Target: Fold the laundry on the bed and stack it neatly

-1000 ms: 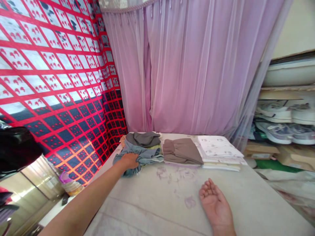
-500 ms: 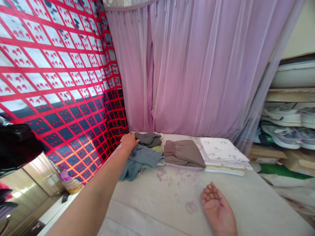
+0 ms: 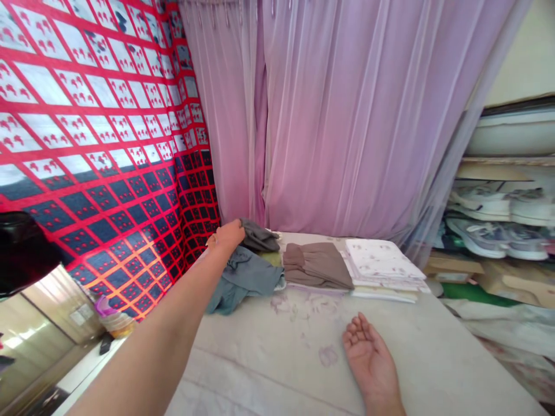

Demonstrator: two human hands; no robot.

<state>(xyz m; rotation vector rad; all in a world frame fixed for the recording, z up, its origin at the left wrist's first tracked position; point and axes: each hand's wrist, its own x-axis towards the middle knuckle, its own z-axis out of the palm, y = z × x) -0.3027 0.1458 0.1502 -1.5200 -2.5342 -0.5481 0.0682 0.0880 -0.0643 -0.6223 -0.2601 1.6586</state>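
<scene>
With the left hand pinching the dark grey garment at the far left of the bed, lift it clear of the blue-grey garment beneath, while the right hand lies open, palm up, near.

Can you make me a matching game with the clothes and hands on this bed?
Things:
1. dark grey crumpled cloth
2. blue-grey loose garment
3. brown folded garment
4. right hand

Places or states:
A. lying palm up on the pale bed sheet
B. gripped by the left hand
C. spread untidily near the bed's left edge
D. between the loose pile and the white folded linens

Pairs: 1-B, 2-C, 3-D, 4-A
</scene>
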